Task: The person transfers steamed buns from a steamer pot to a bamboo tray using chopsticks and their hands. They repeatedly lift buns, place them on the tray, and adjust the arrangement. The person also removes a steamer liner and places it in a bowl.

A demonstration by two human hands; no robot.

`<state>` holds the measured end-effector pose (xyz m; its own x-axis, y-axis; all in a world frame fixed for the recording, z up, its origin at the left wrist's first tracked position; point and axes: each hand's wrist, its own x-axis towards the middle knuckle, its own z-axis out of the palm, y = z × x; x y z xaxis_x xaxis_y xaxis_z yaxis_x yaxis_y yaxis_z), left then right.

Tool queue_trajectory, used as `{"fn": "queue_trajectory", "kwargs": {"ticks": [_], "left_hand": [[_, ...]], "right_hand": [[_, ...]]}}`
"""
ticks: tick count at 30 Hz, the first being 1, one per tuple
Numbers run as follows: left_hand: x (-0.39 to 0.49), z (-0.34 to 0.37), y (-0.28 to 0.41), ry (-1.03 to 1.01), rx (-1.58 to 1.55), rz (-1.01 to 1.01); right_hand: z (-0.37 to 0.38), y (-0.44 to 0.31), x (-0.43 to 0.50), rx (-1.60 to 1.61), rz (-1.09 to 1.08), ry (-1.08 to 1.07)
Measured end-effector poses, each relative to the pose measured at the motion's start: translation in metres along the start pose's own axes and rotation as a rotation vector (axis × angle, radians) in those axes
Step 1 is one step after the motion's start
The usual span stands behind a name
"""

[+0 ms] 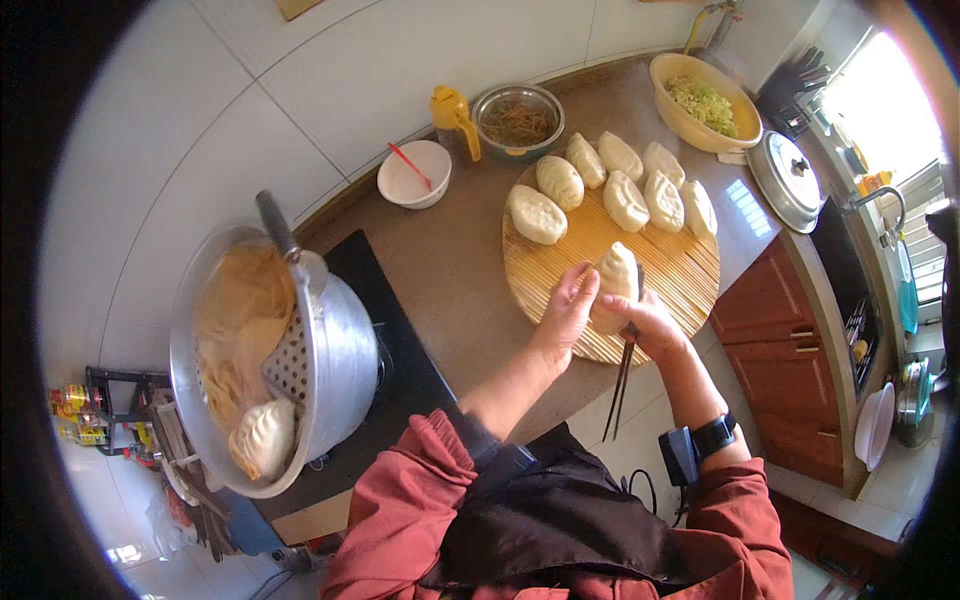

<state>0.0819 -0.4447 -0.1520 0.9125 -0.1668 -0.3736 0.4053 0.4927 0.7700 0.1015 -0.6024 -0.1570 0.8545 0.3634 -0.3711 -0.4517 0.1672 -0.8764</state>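
Note:
A pleated steamed bun (618,274) is held up between my two hands, above the near part of a round slatted mat (551,274). My left hand (564,311) presses on its left side. On the other side my right hand (651,321) grips the bun and also keeps a pair of dark chopsticks (619,394) pointing down toward me. Several more buns (625,201) lie on the far half of the mat. To the left, one bun (264,439) rests in a large aluminium steamer pot (341,360), beside crumpled steamer cloth (244,315) on a perforated tray.
The pot stands on a black cooktop (375,277). Behind the mat are a white bowl with a red spoon (415,176), a yellow-topped jug (454,120), a steel bowl of filling (517,124) and a yellow basin of chopped greens (705,105). A metal lid (784,180) lies at right.

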Motion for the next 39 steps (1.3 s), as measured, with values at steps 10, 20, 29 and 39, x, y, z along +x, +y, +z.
{"fn": "queue_trajectory", "kwargs": {"ticks": [10, 20, 29, 39], "left_hand": [[-0.080, -0.097, 0.019, 0.155, 0.221, -0.142], [-0.218, -0.104, 0.068, 0.105, 0.502, 0.114], [-0.377, -0.140, 0.189, 0.516, 1.264, 0.697], [-0.315, -0.193, 0.201, 0.482, 1.871, 0.436]], "right_hand": [[-0.012, 0.014, 0.166, -0.835, 0.251, 0.753], [-0.021, 0.007, 0.135, -0.959, 0.078, 0.653], [0.028, -0.147, -0.040, 0.019, -0.729, 0.193], [0.177, -0.104, -0.073, 0.336, -0.623, -0.375]]}}
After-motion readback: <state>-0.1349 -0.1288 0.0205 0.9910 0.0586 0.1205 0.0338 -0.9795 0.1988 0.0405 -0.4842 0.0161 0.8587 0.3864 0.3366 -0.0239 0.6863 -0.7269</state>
